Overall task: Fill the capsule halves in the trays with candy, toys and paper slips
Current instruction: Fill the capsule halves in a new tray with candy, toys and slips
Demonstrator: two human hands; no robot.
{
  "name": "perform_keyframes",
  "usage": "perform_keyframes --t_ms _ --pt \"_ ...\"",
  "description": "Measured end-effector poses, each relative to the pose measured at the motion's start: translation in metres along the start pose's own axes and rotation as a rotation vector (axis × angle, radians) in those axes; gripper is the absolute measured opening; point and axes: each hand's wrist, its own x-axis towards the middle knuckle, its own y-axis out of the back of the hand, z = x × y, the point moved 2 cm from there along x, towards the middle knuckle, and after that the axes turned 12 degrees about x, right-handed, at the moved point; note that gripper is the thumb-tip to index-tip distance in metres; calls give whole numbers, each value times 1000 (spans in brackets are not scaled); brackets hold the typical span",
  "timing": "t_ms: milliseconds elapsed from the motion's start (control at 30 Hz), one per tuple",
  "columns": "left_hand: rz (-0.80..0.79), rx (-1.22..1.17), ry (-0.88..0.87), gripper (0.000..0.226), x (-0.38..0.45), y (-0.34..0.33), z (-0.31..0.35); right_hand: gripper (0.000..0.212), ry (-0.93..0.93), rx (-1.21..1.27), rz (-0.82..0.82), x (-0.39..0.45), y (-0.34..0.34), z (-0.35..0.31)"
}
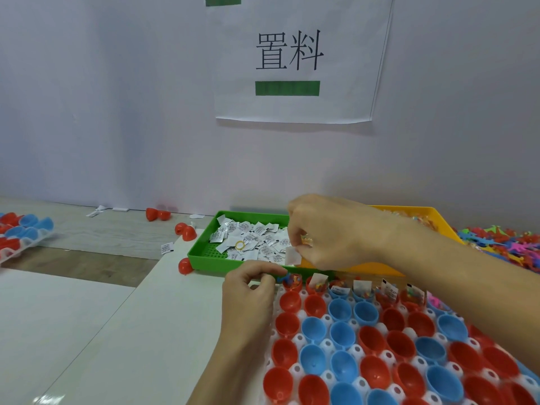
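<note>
Nearest, the white tray (295, 368) held rows of empty red and blue capsule halves (371, 340), cups up to receive fillings; only the far row (362, 289) carried candy and slips. The left hand (251, 293), fingers curled at the first red half (292, 283), seemingly steadied it. Beyond, the right hand (327, 232) pinched a paper slip (293, 255) just over the green bin (204, 258) of slips, ready to drop.

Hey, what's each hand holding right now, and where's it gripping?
Right hand pinches a paper slip by its top edge. Left hand has fingers curled at the tray's far corner; whether it holds anything cannot be told.
</note>
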Motion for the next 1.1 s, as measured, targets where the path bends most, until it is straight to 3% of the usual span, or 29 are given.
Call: perform_keyframes --t_ms 233,800,1100 --pt "-24 40 -73 47 2 0 -1 15 -39 19 -28 -2 -6 1" --pt "11 13 -67 48 5 1 -5 16 -21 -37 -41 -2 -13 -4" --pt "54 -2 -66 38 5 3 -3 13 -9 -89 -97 -2 -21 -6"
